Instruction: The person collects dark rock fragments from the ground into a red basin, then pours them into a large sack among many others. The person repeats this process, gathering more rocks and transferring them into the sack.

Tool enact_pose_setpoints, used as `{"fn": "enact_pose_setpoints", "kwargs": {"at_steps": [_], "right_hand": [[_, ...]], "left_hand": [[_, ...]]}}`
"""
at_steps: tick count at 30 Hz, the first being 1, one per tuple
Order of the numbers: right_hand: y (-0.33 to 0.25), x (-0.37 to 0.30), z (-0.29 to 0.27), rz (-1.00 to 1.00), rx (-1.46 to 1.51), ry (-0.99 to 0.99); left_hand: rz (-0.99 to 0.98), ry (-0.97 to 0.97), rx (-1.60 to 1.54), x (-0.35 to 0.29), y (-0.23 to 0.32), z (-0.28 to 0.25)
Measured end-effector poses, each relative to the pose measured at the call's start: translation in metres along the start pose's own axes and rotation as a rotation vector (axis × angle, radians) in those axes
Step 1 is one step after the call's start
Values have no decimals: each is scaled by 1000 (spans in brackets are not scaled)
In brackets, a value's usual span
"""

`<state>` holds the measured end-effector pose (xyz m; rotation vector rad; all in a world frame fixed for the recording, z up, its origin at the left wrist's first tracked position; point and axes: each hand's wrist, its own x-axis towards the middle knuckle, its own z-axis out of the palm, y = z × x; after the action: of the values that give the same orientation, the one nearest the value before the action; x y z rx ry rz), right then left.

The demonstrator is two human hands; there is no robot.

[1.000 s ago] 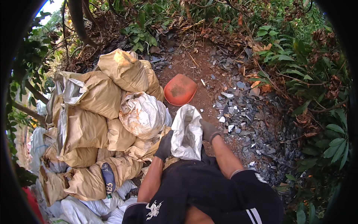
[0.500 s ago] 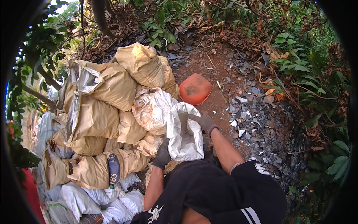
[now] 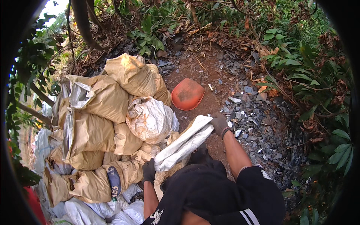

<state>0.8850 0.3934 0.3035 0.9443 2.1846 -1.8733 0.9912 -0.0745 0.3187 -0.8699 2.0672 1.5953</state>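
gripping the white sack (image 3: 183, 144) with left hand (image 3: 149, 170) and right hand (image 3: 219, 125) both clenched on its ends; keep it level and clear of the sack pile (image 3: 101, 127).

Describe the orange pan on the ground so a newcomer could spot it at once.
Start at the heap of tan sacks on the left. Just past its upper right edge, on bare reddish dirt, lies the orange pan. It is the only bright orange, shallow rounded thing among dull sacks, grey stone chips and leaves.

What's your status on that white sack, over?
Left hand and right hand, both gloved, grip opposite ends of the white sack. Sack held slanted beside the piled tan sacks. Orange basin on the dirt ahead, apart.
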Motion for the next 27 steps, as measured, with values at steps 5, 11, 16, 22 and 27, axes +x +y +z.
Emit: {"fn": "enact_pose_setpoints", "kwargs": {"at_steps": [5,11,16,22,27], "right_hand": [[-120,-84,22,-298,-339,-21],[-148,-86,24,-734,-67,359],[-125,-81,4,-544,-84,362],[-150,-77,-127,-141,-338,-797],[-210,-56,-122,-427,-425,-579]], "left_hand": [[1051,-250,602,-19,94,80],[822,-415,287,7,144,185],[569,-568,65,-4,144,210],[1016,-1044,667,13,197,114],[877,-603,551,-10,214,152]]}}
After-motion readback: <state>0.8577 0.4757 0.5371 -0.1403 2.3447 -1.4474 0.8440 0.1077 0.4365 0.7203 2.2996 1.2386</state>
